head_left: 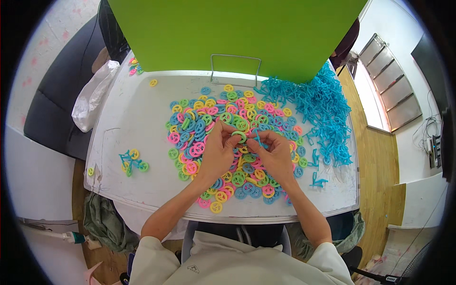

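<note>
Over a heap of small plastic wheels (247, 175) in pink, yellow, green and blue, both hands are brought close together. My left hand (216, 152) pinches a green wheel (239, 137) between thumb and fingers. A slim blue plastic piece (258, 138) is gripped in my right hand (276, 154), right beside the green wheel. Whether the two parts touch is hard to make out. At the right of the table lies a large pile of similar blue plastic pieces (327, 107). Several blue pieces joined with wheels form a small cluster (134, 161) on the left.
A tall green panel (237, 33) stands at the back of the white table (128, 109), with a metal wire frame (236, 55) before it. A clear plastic bag (95, 97) hangs by the left edge. Single wheels (153, 82) lie apart from the heap.
</note>
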`<control>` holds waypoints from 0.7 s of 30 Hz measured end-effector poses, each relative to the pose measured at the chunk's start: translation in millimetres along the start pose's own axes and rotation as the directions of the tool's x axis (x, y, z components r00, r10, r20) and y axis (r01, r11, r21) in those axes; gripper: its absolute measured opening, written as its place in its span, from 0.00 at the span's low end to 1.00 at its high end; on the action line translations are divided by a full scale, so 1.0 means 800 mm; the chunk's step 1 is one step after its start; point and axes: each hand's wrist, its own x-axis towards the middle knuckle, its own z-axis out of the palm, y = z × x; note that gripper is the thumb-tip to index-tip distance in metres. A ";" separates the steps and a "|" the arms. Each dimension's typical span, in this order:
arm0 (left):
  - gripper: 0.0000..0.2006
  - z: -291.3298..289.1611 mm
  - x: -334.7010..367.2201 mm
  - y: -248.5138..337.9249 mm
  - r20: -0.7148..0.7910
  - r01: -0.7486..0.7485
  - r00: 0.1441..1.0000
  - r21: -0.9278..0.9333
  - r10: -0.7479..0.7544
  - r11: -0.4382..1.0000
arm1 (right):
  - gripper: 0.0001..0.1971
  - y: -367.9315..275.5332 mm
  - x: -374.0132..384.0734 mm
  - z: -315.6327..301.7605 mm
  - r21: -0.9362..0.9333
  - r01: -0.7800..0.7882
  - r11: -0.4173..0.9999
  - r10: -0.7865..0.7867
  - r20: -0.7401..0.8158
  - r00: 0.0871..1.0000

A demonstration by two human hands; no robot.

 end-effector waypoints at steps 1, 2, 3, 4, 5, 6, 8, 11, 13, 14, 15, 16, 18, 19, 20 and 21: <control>0.04 0.002 -0.001 0.003 -0.001 0.001 1.000 0.000 -0.001 1.000 | 0.10 0.000 0.000 0.000 -0.020 -0.012 1.000 0.012 0.009 1.000; 0.03 0.004 -0.002 0.008 -0.002 0.042 0.999 0.004 -0.042 0.999 | 0.10 0.000 -0.001 0.000 -0.021 -0.011 1.000 0.012 0.010 1.000; 0.03 0.005 -0.003 0.012 -0.002 0.083 0.997 0.009 -0.083 0.996 | 0.09 0.000 -0.002 0.001 0.018 -0.019 1.000 0.019 0.016 1.000; 0.03 0.004 -0.002 0.014 -0.002 0.083 0.997 0.009 -0.083 0.996 | 0.09 0.000 -0.002 0.002 0.057 -0.026 0.998 0.025 0.023 0.999; 0.03 0.003 0.000 0.016 0.028 0.173 0.985 -0.040 -0.172 0.984 | 0.09 0.001 -0.003 0.003 0.057 -0.026 0.998 0.025 0.023 0.999; 0.03 0.003 0.001 0.017 0.063 0.262 0.964 -0.086 -0.257 0.961 | 0.08 0.003 -0.003 0.004 0.047 -0.016 0.999 0.015 0.011 1.000; 0.03 0.001 0.001 0.016 0.043 0.213 0.976 -0.037 -0.211 0.976 | 0.08 0.004 -0.002 0.007 0.037 -0.006 0.999 0.006 -0.001 1.000; 0.03 0.004 -0.002 0.011 -0.017 0.084 0.996 0.047 -0.083 0.995 | 0.07 -0.006 -0.002 0.009 0.152 -0.040 0.988 0.040 0.006 0.999; 0.04 0.008 -0.005 0.007 -0.057 0.004 0.998 0.085 0.001 0.996 | 0.09 -0.019 -0.001 0.005 0.181 -0.241 0.953 0.232 0.073 0.970; 0.04 0.010 -0.005 0.005 -0.059 -0.030 0.998 0.127 0.038 0.991 | 0.09 -0.019 -0.002 0.005 0.181 -0.241 0.954 0.231 0.074 0.970; 0.05 0.011 -0.005 0.005 -0.060 -0.064 0.995 0.169 0.075 0.984 | 0.09 -0.019 -0.004 0.006 0.193 -0.243 0.951 0.233 0.074 0.970; 0.05 0.009 -0.004 0.006 -0.061 -0.064 0.995 0.170 0.075 0.983 | 0.09 -0.018 -0.004 0.006 0.205 -0.245 0.948 0.234 0.074 0.969; 0.08 0.004 0.002 0.012 -0.010 0.041 0.999 -0.070 -0.041 0.997 | 0.11 -0.015 -0.002 0.003 0.115 -0.145 0.983 0.142 0.034 0.989; 0.08 0.003 0.003 0.015 -0.008 0.040 0.999 -0.068 -0.040 0.997 | 0.13 -0.014 -0.002 0.002 0.020 -0.046 0.999 0.046 0.004 0.999; 0.09 0.001 0.004 0.017 -0.019 0.030 0.999 -0.059 -0.031 0.998 | 0.13 -0.016 -0.002 0.002 0.021 -0.045 0.999 0.045 0.004 0.999; 0.10 0.000 0.004 0.019 -0.030 0.021 0.999 -0.049 -0.022 0.999 | 0.13 -0.020 -0.003 0.003 -0.015 0.016 1.000 -0.017 -0.026 1.000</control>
